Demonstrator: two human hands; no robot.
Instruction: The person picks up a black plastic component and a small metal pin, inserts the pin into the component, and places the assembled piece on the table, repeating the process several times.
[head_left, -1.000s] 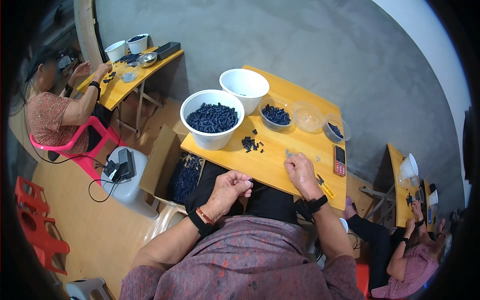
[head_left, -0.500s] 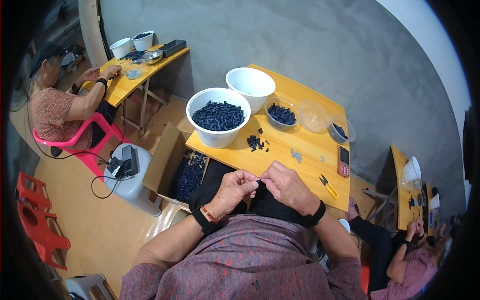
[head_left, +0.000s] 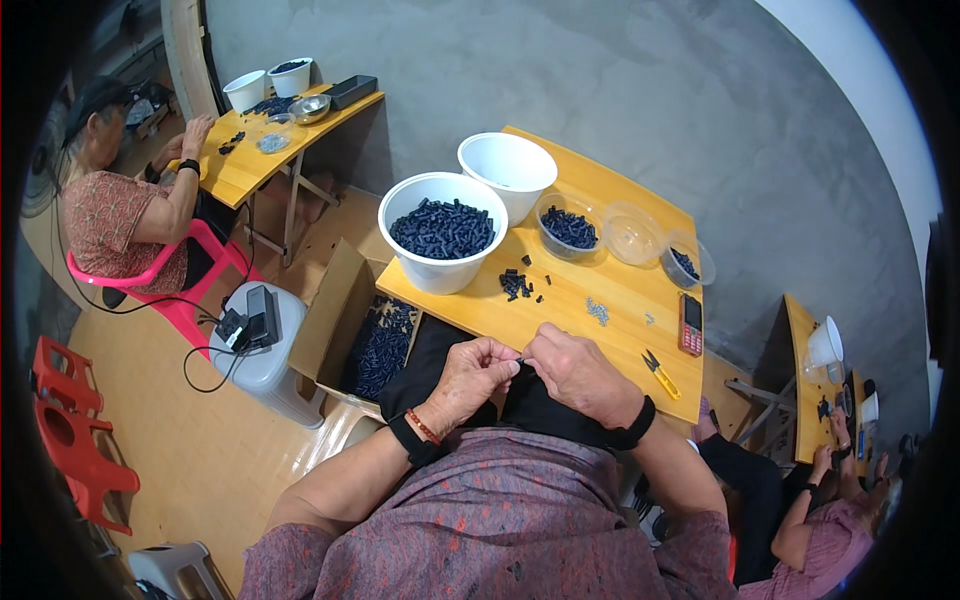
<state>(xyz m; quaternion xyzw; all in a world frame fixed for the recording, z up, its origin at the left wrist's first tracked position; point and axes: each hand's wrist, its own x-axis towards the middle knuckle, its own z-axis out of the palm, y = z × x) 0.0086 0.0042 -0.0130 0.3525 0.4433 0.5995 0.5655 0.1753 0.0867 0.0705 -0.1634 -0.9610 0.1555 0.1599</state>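
My left hand [head_left: 468, 382] and my right hand [head_left: 580, 374] meet fingertip to fingertip just off the table's near edge. Between them they pinch a small black piece [head_left: 519, 361], mostly covered by the fingers. Beyond my hands, a small heap of short black tubular pieces [head_left: 516, 286] lies on the yellow wooden table [head_left: 560, 328]. To its right are tiny grey bits [head_left: 597, 312]. Nearer the right edge rest yellow-handled thread snips [head_left: 661, 376].
A white bucket [head_left: 430, 275] full of black pieces stands by another white bucket [head_left: 508, 165]. Clear bowls [head_left: 632, 233] and a red phone [head_left: 690, 325] sit farther right. Below the table's left side is a cardboard box [head_left: 330, 325] of black pieces. Co-workers [head_left: 130, 225] sit at other tables.
My hands stay pinched together in nearly the same place, the right fingers shifting slightly. The view has moved a little. At left, the co-worker's hand has lifted back from the table.
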